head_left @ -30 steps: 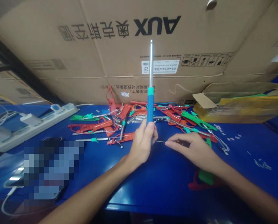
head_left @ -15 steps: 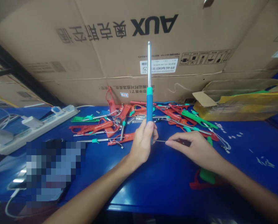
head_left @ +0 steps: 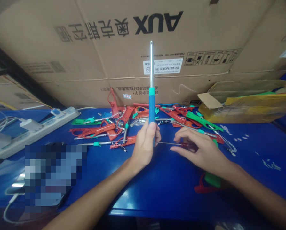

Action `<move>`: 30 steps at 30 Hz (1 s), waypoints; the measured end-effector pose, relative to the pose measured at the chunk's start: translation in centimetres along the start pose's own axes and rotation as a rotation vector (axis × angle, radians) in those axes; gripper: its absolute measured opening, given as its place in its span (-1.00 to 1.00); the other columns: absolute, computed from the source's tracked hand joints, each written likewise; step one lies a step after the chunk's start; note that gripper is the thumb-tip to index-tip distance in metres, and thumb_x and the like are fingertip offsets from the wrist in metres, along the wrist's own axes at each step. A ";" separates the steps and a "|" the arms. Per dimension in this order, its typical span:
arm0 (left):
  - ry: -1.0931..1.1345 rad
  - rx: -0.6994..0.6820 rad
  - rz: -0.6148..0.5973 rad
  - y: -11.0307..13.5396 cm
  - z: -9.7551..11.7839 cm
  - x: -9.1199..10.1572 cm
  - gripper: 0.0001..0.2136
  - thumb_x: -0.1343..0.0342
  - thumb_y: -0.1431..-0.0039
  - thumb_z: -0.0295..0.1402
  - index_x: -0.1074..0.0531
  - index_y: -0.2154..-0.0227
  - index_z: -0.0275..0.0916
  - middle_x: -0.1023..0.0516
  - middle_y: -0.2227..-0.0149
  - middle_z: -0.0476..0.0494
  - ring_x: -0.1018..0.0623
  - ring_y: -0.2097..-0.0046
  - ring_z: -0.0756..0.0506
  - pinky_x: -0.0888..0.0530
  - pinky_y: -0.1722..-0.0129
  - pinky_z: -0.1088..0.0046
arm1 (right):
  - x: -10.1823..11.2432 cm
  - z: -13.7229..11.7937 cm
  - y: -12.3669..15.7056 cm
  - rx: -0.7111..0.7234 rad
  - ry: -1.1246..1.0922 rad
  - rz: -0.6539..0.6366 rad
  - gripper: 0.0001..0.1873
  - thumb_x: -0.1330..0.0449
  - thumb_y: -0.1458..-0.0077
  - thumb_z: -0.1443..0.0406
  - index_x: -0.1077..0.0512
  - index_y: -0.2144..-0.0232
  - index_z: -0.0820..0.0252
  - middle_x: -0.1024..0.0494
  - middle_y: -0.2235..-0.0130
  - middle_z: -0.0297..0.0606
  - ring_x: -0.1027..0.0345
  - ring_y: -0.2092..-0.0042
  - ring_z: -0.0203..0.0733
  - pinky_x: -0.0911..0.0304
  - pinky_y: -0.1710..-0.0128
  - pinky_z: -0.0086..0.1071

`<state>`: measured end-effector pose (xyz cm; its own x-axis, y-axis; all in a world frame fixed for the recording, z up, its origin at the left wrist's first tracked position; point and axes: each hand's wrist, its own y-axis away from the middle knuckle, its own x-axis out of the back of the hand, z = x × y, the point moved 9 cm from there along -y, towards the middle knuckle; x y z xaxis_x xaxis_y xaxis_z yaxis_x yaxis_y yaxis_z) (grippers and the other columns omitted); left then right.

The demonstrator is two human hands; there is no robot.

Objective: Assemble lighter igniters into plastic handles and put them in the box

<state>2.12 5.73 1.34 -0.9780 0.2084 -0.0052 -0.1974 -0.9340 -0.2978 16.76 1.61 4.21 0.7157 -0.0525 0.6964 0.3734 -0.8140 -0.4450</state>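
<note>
My left hand (head_left: 145,140) is wrapped round the blue body of a long-nosed lighter (head_left: 152,105), held upright with its metal tube (head_left: 152,64) pointing up and a teal collar between. In my right hand (head_left: 202,148) lies a screwdriver (head_left: 187,146) with a dark red handle, partly covered by the palm. Its thin shaft runs level to the lighter's lower end beside my left fingers. The thumb and forefinger of my right hand are apart, off the shaft. Where the tip meets the lighter is hidden.
Red and green lighter casings (head_left: 102,129) with metal tubes and wires lie heaped behind my hands. A white power strip (head_left: 37,131) and a pixelated phone-like object (head_left: 59,179) are at left. A taped cardboard box (head_left: 253,108) stands at right. Large cartons (head_left: 97,60) wall the back.
My right thumb and forefinger have parted from the thin shaft, and more of the screwdriver's red handle shows. The lighter has shifted slightly left in view.
</note>
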 end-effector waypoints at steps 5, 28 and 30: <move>-0.007 0.005 -0.002 0.0 -0.2 0.1 -0.56 0.20 -0.45 0.08 -0.29 0.29 -0.20 -0.30 0.53 0.08 -0.31 0.50 0.01 -0.29 0.45 0.47 | 0.4 -2.1 0.1 0.219 0.040 0.033 -0.88 -0.19 -0.30 0.34 -0.55 0.18 0.15 -0.58 0.22 -0.22 -0.50 0.21 -0.23 -0.41 0.20 -0.34; 0.010 0.079 -0.008 0.9 -2.2 -0.7 -0.50 0.23 -0.48 0.02 -0.25 0.49 -0.21 -0.26 0.55 0.05 -0.31 0.50 0.01 -0.26 0.48 0.47 | -2.9 1.3 0.7 -0.392 -0.407 -0.160 -0.75 -0.22 -0.24 0.16 -0.48 0.42 0.17 -0.53 0.47 -0.37 -0.33 0.46 -0.34 -0.23 0.47 -0.44; 0.000 0.057 -0.008 1.0 -1.8 -0.7 -0.51 0.22 -0.48 0.00 -0.25 0.48 -0.21 -0.26 0.56 0.05 -0.31 0.50 0.02 -0.27 0.47 0.47 | -3.6 2.0 1.0 -0.496 -0.532 -0.214 -0.72 -0.26 -0.20 0.12 -0.45 0.43 0.18 -0.41 0.55 -0.44 -0.20 0.54 -0.39 -0.10 0.57 -0.47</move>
<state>2.74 5.23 -0.69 -0.9764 0.2157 -0.0036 -0.2084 -0.9474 -0.2428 15.72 2.12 0.14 0.8927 0.3201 0.3173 0.3169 -0.9464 0.0629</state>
